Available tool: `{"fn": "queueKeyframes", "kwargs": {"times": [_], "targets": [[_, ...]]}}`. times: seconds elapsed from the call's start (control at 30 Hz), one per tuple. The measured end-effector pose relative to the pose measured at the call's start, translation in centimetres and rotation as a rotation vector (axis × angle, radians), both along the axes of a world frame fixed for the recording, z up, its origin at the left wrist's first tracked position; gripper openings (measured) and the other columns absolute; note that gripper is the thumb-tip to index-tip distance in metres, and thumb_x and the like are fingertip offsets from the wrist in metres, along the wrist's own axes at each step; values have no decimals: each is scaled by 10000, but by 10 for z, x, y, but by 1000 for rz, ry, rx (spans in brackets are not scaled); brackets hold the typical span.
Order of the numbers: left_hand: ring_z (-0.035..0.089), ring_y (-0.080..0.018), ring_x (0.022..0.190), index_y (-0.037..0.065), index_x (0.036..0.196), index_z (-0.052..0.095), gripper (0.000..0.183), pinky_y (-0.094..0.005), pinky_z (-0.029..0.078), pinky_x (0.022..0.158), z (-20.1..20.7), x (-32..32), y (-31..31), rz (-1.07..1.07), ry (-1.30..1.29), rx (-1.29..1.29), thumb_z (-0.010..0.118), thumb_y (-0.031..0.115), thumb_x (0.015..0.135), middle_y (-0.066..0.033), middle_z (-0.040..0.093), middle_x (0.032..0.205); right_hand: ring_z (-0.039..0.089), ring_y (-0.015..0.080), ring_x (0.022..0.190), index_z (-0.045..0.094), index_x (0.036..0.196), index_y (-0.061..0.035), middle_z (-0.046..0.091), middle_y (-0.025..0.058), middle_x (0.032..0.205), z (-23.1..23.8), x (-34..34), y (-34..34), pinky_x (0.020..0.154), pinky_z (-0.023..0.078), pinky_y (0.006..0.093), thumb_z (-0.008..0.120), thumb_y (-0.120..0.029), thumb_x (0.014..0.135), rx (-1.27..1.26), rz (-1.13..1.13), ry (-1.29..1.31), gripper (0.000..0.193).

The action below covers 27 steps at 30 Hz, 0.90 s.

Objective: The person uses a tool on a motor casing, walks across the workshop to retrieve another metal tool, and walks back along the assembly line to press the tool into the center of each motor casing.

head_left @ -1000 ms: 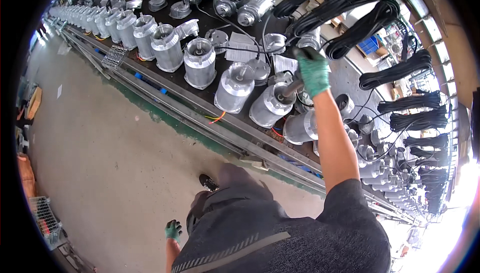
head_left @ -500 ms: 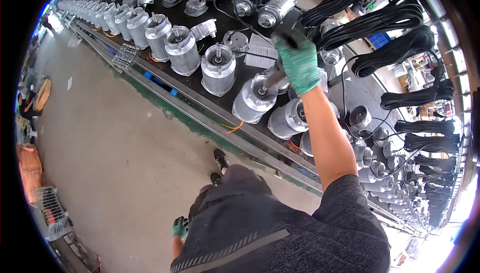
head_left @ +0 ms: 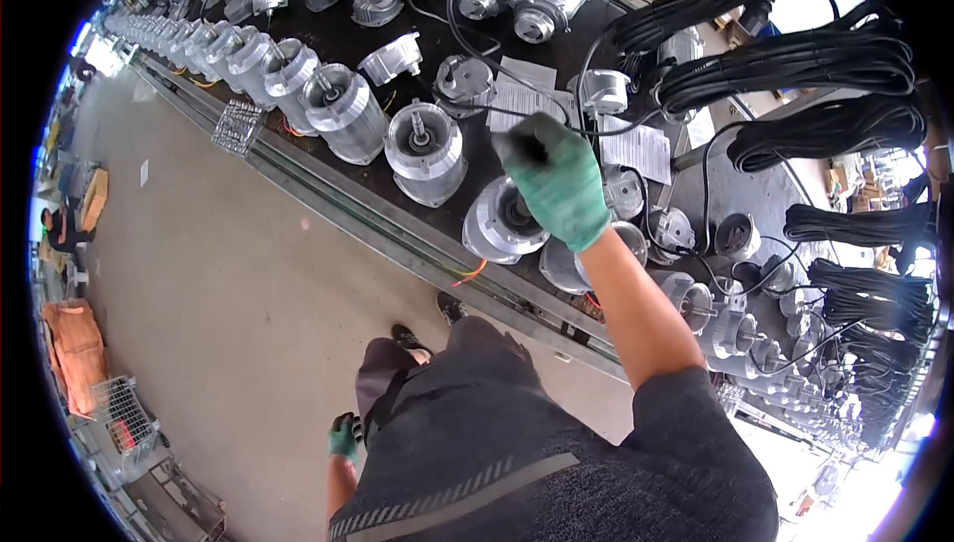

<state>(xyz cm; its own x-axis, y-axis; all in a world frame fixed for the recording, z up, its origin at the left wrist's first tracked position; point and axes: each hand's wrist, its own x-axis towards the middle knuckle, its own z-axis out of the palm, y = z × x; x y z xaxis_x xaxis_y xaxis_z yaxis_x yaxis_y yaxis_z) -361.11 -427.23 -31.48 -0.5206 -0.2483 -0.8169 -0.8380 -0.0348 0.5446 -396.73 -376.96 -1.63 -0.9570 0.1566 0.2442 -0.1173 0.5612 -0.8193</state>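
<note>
Since prev. frame, right hand (head_left: 555, 189), green-gloved, has swung off the motor it was over and up toward the papers; view also shifted along the line. Left hand (head_left: 345, 436), same green glove, stays low at the person's side.

Ref. landmark: ribbed silver cylindrical motor housing w/ dark bore (head_left: 505, 221), lying tilted at front edge of the long black worktop (head_left: 338, 40).

- Right hand: directly above-right of ref. housing, not touching it. Grip curled closed round a small dark item; item too hidden to ID. Thin black cable (head_left: 477, 108) runs just left of the fingertips; contact w/ it unclear.
- Left hand: well below-left of ref. housing, over grey concrete floor (head_left: 229, 284), next to dark trousers. Grip loosely curled, nothing seen in it.
- White printed paper sheets (head_left: 636, 150): behind-right of ref. housing, flat on worktop.
- Upright silver motor w/ shaft (head_left: 425, 150): just left of ref. housing.
- Black coiled cable bundles (head_left: 795, 65): far right of ref. housing, well apart.
</note>
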Motion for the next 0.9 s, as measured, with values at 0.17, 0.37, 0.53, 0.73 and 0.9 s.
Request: {"fn": "queueKeyframes", "kwargs": {"times": [0.17,0.37,0.53,0.73,0.9], "targets": [[636,-196,866,125,1175,590,254,-360,481,677,-12,-28,-13,15,-50,25,558,281,977,-48,683,1018,639,188,697,658,897,-48,672,101,752,32,-1,10,668,518,336,706,-174,870,0,89,-87,138],[643,-202,879,117,1186,587,281,-373,487,685,-24,-58,-36,-70,-49,48,559,298,973,-57,685,1027,541,72,441,656,904,-33,613,22,630,122,-26,-34,391,417,233,690,-179,901,-269,59,151,150],[648,-215,910,113,1199,580,304,-388,493,711,-25,-95,-59,-7,-23,69,564,312,970,-67,684,1051,565,104,539,655,925,-2,622,43,675,91,-97,-82,472,461,263,703,-166,888,-330,103,86,175],[643,-199,923,133,1183,565,260,-412,518,743,-75,-49,-132,164,-96,295,565,250,951,-60,675,1101,644,239,683,676,1008,-24,687,164,825,46,-144,-123,639,512,342,693,-201,843,25,56,278,243],[643,-173,1010,81,1240,615,355,-314,511,868,-70,-74,-94,-127,-200,-6,544,232,926,-35,664,1192,618,156,823,679,992,-29,683,84,902,-26,-131,-83,769,496,305,667,-146,892,30,70,184,154]]}}
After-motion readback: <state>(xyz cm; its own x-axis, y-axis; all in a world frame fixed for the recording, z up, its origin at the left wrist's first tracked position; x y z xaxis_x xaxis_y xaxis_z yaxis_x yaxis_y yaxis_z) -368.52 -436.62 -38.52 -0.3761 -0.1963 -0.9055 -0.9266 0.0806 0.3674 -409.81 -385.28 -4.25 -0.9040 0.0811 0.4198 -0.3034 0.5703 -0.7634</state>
